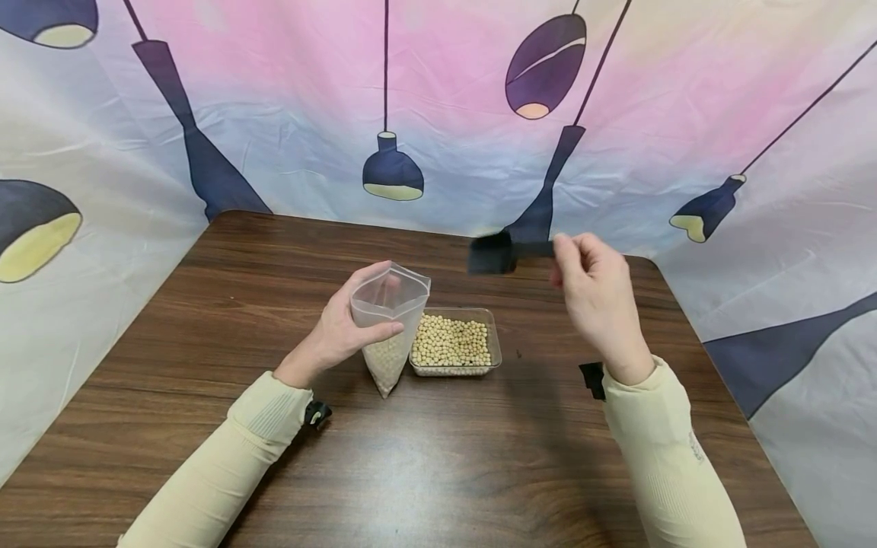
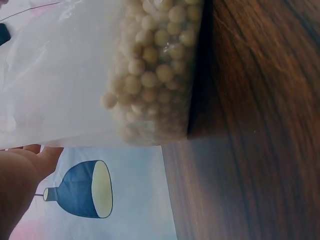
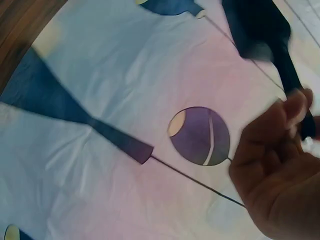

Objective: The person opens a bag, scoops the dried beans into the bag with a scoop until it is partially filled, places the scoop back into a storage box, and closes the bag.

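My left hand [image 1: 336, 326] grips a clear zip bag [image 1: 403, 346] by its upper part, thumb across the front and fingers behind. The bag's mouth gapes upward, and pale round soybeans [image 2: 150, 75] fill its lower part, close over the table in the left wrist view. My right hand [image 1: 599, 293] pinches the handle of a black scoop [image 1: 490, 254] and holds it high, up and to the right of the bag. In the right wrist view the scoop [image 3: 257, 30] is slightly blurred. Beside the bag, a clear rectangular container [image 1: 455, 372] holds more soybeans.
Everything stands on a dark wood-grain table [image 1: 171, 380] with rounded far corners. A cloth backdrop [image 1: 301, 137] printed with hanging lamps rises behind it and along both sides. A small dark speck [image 1: 518, 354] lies right of the container.
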Action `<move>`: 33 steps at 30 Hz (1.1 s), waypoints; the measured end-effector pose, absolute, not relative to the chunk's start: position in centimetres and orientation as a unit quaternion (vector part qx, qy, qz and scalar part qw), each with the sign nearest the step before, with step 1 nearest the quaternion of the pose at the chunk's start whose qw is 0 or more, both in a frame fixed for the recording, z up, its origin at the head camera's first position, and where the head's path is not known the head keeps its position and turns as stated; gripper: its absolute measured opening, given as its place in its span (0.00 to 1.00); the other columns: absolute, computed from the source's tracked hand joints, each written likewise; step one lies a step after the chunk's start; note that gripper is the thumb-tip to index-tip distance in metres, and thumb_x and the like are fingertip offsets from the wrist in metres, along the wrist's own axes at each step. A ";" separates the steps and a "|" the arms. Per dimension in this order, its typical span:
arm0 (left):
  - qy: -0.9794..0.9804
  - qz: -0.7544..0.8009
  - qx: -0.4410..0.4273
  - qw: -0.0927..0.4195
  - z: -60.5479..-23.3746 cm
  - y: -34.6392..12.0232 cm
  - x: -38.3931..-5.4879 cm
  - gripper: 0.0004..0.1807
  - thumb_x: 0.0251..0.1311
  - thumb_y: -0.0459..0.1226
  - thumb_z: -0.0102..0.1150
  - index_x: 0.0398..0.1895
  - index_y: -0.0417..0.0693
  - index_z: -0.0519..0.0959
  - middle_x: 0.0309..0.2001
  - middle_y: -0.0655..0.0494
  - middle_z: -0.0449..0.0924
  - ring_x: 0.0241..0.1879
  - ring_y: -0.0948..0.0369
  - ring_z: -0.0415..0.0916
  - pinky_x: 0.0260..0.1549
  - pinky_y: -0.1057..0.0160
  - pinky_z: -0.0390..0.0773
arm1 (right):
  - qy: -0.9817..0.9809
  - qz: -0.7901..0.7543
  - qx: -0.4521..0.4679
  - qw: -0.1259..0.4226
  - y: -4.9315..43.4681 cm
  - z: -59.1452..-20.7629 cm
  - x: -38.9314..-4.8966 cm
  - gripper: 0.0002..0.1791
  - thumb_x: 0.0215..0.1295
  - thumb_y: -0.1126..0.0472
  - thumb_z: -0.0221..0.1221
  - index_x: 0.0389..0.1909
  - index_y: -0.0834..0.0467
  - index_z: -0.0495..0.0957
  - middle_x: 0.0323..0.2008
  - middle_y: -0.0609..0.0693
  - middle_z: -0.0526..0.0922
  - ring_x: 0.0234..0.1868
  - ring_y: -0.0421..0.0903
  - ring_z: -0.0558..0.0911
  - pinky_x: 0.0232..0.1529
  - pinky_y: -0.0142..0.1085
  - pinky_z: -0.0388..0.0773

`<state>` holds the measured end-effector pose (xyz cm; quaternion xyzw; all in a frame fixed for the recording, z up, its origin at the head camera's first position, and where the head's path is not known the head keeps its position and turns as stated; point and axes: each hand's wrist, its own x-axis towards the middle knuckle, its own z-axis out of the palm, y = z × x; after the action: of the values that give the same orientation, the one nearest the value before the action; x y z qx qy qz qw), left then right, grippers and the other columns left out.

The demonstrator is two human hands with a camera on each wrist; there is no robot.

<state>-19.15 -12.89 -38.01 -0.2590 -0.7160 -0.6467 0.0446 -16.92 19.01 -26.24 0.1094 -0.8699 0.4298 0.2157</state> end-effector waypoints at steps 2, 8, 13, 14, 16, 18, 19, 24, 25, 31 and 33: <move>-0.715 -0.648 -0.259 0.044 -37.9 -12.9 -19.1 0.45 0.48 0.24 0.70 0.71 0.52 0.62 0.59 0.45 0.72 0.56 0.48 0.71 0.50 0.61 0.75 | -0.905 0.370 0.100 0.184 19.0 -27.1 -17.0 0.24 0.75 0.45 0.45 0.26 0.58 0.74 0.19 0.52 0.72 0.17 0.48 0.68 0.20 0.38 0.65; -0.718 -0.643 -0.261 0.051 -37.9 -12.8 -19.0 0.45 0.48 0.25 0.70 0.71 0.52 0.62 0.58 0.45 0.72 0.55 0.47 0.71 0.50 0.60 0.75 | -0.961 0.230 0.097 0.118 18.0 -30.2 -17.1 0.20 0.76 0.47 0.44 0.28 0.55 0.73 0.15 0.49 0.68 0.13 0.46 0.66 0.15 0.39 0.62; -0.710 -0.650 -0.265 0.056 -38.2 -12.7 -19.0 0.45 0.48 0.23 0.69 0.71 0.50 0.62 0.58 0.43 0.73 0.55 0.46 0.71 0.49 0.60 0.75 | -0.972 0.187 0.096 0.109 17.4 -32.0 -17.4 0.19 0.76 0.49 0.45 0.27 0.54 0.73 0.13 0.48 0.70 0.12 0.46 0.69 0.14 0.39 0.64; -0.708 -0.652 -0.265 0.056 -38.2 -12.7 -19.0 0.45 0.48 0.23 0.69 0.71 0.49 0.62 0.57 0.43 0.72 0.54 0.46 0.71 0.49 0.61 0.75 | -0.972 0.183 0.097 0.108 17.4 -32.2 -17.5 0.19 0.75 0.50 0.45 0.26 0.54 0.73 0.13 0.48 0.70 0.12 0.46 0.70 0.14 0.40 0.65; -0.704 -0.656 -0.266 0.056 -38.3 -12.7 -19.1 0.45 0.48 0.22 0.68 0.71 0.49 0.62 0.57 0.43 0.72 0.55 0.46 0.71 0.49 0.61 0.75 | -0.974 0.178 0.097 0.103 17.5 -32.5 -17.7 0.20 0.76 0.50 0.45 0.26 0.55 0.72 0.13 0.48 0.70 0.12 0.46 0.69 0.13 0.40 0.64; -0.702 -0.658 -0.265 0.055 -38.3 -12.7 -19.0 0.46 0.48 0.22 0.68 0.71 0.49 0.62 0.57 0.43 0.72 0.55 0.46 0.71 0.49 0.61 0.75 | -0.975 0.179 0.094 0.090 17.6 -32.7 -17.9 0.20 0.76 0.50 0.44 0.26 0.55 0.72 0.13 0.49 0.69 0.12 0.47 0.69 0.13 0.40 0.64; -0.701 -0.659 -0.265 0.055 -38.3 -12.7 -19.0 0.46 0.48 0.22 0.68 0.71 0.49 0.62 0.57 0.43 0.72 0.54 0.46 0.71 0.49 0.61 0.75 | -0.976 0.183 0.092 0.079 17.7 -32.8 -18.1 0.20 0.76 0.50 0.44 0.27 0.55 0.73 0.14 0.49 0.69 0.12 0.47 0.69 0.13 0.39 0.64; -0.703 -0.658 -0.265 0.057 -38.4 -12.7 -19.1 0.45 0.48 0.23 0.68 0.71 0.48 0.62 0.57 0.42 0.72 0.54 0.45 0.71 0.49 0.61 0.75 | -0.969 0.229 0.088 0.019 18.4 -33.0 -19.0 0.20 0.77 0.50 0.44 0.28 0.57 0.72 0.15 0.49 0.65 0.13 0.46 0.64 0.15 0.36 0.60; -0.703 -0.657 -0.265 0.058 -38.4 -12.7 -19.1 0.45 0.48 0.23 0.68 0.71 0.48 0.62 0.57 0.42 0.72 0.54 0.45 0.70 0.49 0.62 0.75 | -0.966 0.241 0.089 0.009 18.6 -33.1 -19.2 0.20 0.77 0.50 0.44 0.28 0.57 0.72 0.16 0.49 0.65 0.13 0.45 0.63 0.15 0.36 0.60; -0.702 -0.658 -0.266 0.058 -38.3 -12.7 -19.1 0.45 0.48 0.22 0.68 0.71 0.48 0.61 0.57 0.41 0.72 0.54 0.44 0.70 0.49 0.61 0.75 | -0.947 0.300 0.100 -0.056 19.8 -33.9 -20.2 0.22 0.78 0.51 0.42 0.30 0.61 0.73 0.19 0.51 0.73 0.15 0.45 0.64 0.20 0.37 0.63; -0.703 -0.658 -0.265 0.056 -38.3 -12.7 -19.2 0.45 0.49 0.23 0.68 0.71 0.48 0.61 0.57 0.41 0.72 0.54 0.45 0.70 0.49 0.61 0.76 | -0.942 0.313 0.098 -0.075 20.1 -34.2 -20.4 0.22 0.78 0.51 0.41 0.30 0.61 0.73 0.21 0.51 0.75 0.16 0.46 0.65 0.21 0.37 0.64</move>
<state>-19.16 -12.70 -38.31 -0.2651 -0.7030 -0.6576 0.0562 -20.43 20.08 -34.22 0.0983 -0.9415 0.3134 -0.0749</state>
